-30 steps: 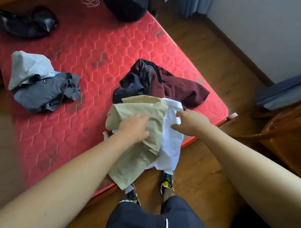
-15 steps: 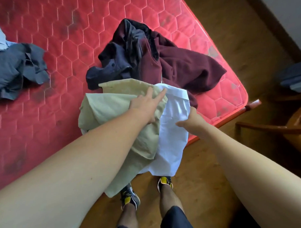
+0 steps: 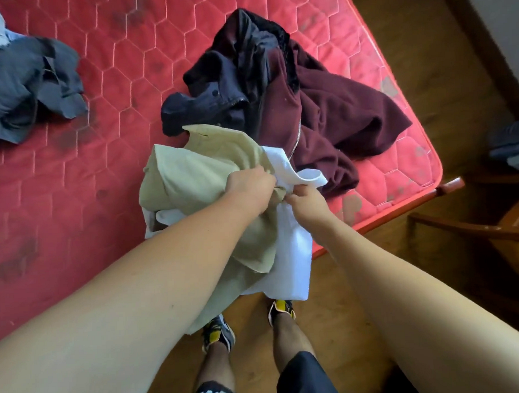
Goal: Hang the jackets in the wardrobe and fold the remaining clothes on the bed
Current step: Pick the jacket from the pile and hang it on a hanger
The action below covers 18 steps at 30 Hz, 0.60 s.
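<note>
Standing at the near edge of the bed, with both shoes on the wooden floor, the person worked on two garments bunched together. The left hand had its fingers curled into the beige garment, gripping a fold of it. The right hand, touching the left at the knuckles, pinched the white garment near its upper hem. Both pieces draped over the near edge, their lower ends hanging toward the floor, and the beige one lay partly over the white.

The step in hand looked like parting the two so one could be folded. To do it well, the right hand should hold the white cloth down while the left peels the beige one up and away toward the bare stretch of mattress at the left, where it can be spread flat. Both should be drawn fully onto the bed first, or the hanging weight may drag them off.

Just beyond, toward the near right corner, a maroon jacket lay crumpled against a dark jacket, neither yet hung. Well apart, by the left edge, sat grey clothes. A wooden chair stood off the corner.
</note>
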{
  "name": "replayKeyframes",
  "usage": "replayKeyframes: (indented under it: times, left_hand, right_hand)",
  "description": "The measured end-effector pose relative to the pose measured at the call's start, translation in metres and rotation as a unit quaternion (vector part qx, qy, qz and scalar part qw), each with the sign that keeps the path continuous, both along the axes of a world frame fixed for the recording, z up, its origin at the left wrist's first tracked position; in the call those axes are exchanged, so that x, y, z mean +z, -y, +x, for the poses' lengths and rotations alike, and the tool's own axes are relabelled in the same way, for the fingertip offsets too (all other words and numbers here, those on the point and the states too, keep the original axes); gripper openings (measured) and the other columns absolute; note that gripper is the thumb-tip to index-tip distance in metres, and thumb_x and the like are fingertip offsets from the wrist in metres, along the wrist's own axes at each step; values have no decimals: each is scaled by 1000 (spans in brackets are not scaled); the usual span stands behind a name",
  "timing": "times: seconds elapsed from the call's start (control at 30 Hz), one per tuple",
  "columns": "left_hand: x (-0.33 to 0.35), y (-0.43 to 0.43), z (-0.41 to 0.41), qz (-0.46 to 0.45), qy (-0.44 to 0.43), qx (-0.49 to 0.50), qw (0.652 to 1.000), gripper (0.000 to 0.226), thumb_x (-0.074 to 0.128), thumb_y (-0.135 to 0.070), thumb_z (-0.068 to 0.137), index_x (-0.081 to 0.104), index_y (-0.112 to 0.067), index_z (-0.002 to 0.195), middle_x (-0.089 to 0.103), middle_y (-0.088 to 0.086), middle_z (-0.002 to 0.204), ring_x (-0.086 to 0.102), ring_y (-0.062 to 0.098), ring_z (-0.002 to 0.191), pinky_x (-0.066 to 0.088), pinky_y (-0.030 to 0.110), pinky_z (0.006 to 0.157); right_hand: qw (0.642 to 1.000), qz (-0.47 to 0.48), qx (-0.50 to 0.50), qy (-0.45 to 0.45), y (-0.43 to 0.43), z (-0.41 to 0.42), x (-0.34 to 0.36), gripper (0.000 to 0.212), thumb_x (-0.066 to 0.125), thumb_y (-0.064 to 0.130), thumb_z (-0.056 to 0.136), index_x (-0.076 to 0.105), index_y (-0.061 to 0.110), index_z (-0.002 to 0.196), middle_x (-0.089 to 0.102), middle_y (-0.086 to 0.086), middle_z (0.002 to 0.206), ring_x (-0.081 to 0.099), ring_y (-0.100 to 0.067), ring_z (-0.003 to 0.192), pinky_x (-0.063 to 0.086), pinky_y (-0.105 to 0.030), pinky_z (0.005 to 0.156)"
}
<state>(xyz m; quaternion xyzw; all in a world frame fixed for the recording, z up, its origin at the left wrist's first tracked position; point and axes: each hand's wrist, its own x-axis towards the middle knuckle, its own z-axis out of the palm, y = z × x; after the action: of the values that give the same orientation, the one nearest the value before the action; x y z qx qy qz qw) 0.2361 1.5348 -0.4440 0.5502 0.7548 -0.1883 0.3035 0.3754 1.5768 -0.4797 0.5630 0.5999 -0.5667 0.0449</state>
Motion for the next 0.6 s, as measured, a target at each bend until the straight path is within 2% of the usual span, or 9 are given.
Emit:
replayKeyframes:
  times: [0.07, 0.1, 0.17, 0.2, 0.27, 0.37, 0.43, 0.5, 0.6]
  left_hand:
    - [10, 21, -16, 36, 18, 30, 999, 39, 61, -21, 92, 58, -31, 130, 50, 2, 124, 59, 28, 115, 44, 37, 75]
    - [17, 33, -26, 52, 31, 47, 997, 39, 60, -24, 92, 58, -32, 130, 50, 2, 121, 60, 29, 113, 42, 36, 73]
    - [36, 60, -51, 83, 52, 76, 992, 36, 60, -29, 89, 59, -31, 125, 49, -1, 111, 59, 30, 109, 41, 36, 73]
    - [47, 73, -65, 97, 57, 89, 990, 29, 61, -30, 87, 61, -27, 117, 46, -2, 103, 59, 31, 107, 41, 36, 72]
    - [71, 102, -96, 125, 58, 119, 983, 15, 63, -29, 84, 59, -23, 97, 41, -3, 94, 59, 32, 101, 40, 37, 69]
    - [109, 151, -149, 162, 35, 158, 973, 11, 65, -28, 81, 60, -21, 89, 41, -3, 88, 59, 34, 94, 33, 36, 65]
    - [133, 192, -185, 180, 15, 189, 965, 11, 65, -28, 80, 55, -25, 82, 41, -3, 85, 58, 34, 91, 31, 34, 63]
    - [154, 235, -218, 199, -10, 222, 954, 15, 67, -28, 80, 53, -24, 80, 43, -1, 84, 57, 35, 88, 31, 34, 63]
    - [179, 298, -261, 232, -64, 271, 932, 20, 69, -33, 80, 60, -17, 87, 45, 1, 86, 55, 34, 85, 35, 36, 64]
  right_hand:
    - [999, -29, -8, -36, 18, -23, 21, 29, 47, 2, 87, 64, -5, 109, 68, -25, 111, 64, -38, 106, 54, -49, 92]
    - [997, -45, -13, -57, 28, -34, 32, 30, 45, 2, 86, 65, -4, 108, 68, -25, 110, 64, -39, 106, 55, -50, 92]
    - [993, -75, -14, -90, 44, -57, 52, 29, 43, 2, 87, 69, 3, 98, 72, -17, 92, 67, -33, 88, 57, -43, 77]
    - [991, -85, -10, -104, 53, -71, 64, 27, 42, 3, 87, 68, 8, 90, 68, -9, 81, 63, -27, 78, 52, -37, 68]
    - [985, -105, 6, -136, 74, -102, 90, 24, 41, 8, 83, 62, 19, 76, 59, 2, 72, 54, -17, 73, 44, -31, 66]
    - [975, -133, 36, -176, 113, -158, 129, 30, 43, 13, 80, 66, 26, 66, 60, 18, 61, 56, -2, 63, 43, -21, 64]
    - [968, -130, 67, -204, 145, -196, 151, 34, 47, 12, 81, 68, 32, 63, 58, 19, 58, 56, 0, 60, 43, -22, 62]
    - [955, -137, 94, -245, 180, -232, 173, 24, 50, 11, 81, 63, 27, 70, 62, 16, 65, 60, -6, 68, 46, -24, 64]
    - [937, -133, 158, -283, 232, -283, 191, 36, 40, -12, 90, 55, 18, 75, 62, 12, 66, 59, 4, 63, 45, -13, 63]
